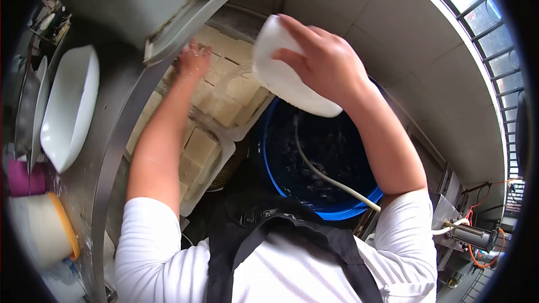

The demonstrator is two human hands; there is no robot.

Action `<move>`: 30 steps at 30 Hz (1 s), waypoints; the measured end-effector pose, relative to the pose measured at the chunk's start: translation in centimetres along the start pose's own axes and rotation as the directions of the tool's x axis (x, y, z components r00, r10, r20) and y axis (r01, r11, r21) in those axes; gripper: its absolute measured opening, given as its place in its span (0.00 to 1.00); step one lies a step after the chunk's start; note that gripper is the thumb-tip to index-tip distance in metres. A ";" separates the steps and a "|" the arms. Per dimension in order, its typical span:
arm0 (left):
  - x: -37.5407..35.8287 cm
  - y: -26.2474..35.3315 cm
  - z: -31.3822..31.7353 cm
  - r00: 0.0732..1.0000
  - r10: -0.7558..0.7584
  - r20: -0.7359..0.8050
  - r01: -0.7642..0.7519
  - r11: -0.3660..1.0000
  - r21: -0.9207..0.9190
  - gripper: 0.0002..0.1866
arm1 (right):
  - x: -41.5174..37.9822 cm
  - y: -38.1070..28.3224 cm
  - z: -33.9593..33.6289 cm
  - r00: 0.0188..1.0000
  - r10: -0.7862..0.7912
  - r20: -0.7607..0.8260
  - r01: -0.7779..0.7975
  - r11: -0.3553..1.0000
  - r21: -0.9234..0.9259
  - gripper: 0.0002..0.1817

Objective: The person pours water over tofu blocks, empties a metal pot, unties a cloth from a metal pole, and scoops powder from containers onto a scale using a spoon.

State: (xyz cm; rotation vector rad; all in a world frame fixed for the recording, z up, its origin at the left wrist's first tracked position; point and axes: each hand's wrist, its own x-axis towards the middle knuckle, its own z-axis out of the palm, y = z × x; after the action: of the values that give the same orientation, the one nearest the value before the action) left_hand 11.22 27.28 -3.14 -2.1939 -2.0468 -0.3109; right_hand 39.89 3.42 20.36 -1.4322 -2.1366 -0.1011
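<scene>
My right hand [325, 59] is closed on the rim of a white bowl [272, 67], with the thumb on the face turned toward me. The bowl is tilted on its side, above the trays and the edge of the blue tub. My left hand [193, 62] reaches to the far end of pale, tofu-like blocks [222, 109], fingers spread and at or just over them. These blocks sit in rows under shallow liquid in clear plastic trays [227, 154]. Whether the left fingertips press on a block, I cannot make out.
A blue tub [269, 171] of water stands right of the trays, with a pale hose [337, 188] running into it. On the left, a metal counter [112, 95] holds a white dish [70, 106] and an orange-rimmed container [48, 230]. A tiled wall [365, 0] rises behind.
</scene>
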 end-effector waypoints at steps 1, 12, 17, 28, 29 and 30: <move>1.1 -1.0 0.3 1.000 0.008 0.010 -0.008 1.000 0.000 0.43 | -1.7 0.9 0.1 0.996 0.085 -0.036 -0.085 0.996 0.012 0.28; 5.6 -2.8 -0.9 0.948 -0.126 0.293 0.155 0.985 -0.079 0.40 | -18.1 9.8 7.7 0.725 0.567 0.391 -0.573 0.812 -0.114 0.27; 6.0 -3.9 -1.3 0.888 0.134 0.440 0.090 0.887 -0.452 0.37 | -25.1 13.1 13.8 0.411 0.677 0.610 -0.660 0.683 -0.313 0.25; 9.2 -0.6 0.9 0.944 0.198 0.263 0.000 0.799 -0.601 0.35 | -26.9 11.2 20.2 0.245 0.741 0.625 -0.627 0.613 -0.481 0.22; 9.3 -0.3 0.7 0.931 0.252 0.263 -0.031 0.775 -0.631 0.35 | -27.3 11.3 20.6 0.257 0.742 0.619 -0.649 0.607 -0.459 0.22; 9.4 -0.2 0.6 0.933 0.248 0.263 -0.027 0.774 -0.633 0.35 | -27.7 11.3 20.9 0.265 0.744 0.613 -0.672 0.599 -0.436 0.23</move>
State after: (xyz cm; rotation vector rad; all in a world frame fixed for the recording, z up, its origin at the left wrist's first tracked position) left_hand 11.61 36.58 -1.58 -2.9549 -2.1387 -0.7408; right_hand 48.84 -7.22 -13.38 -2.7338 -1.7205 0.9455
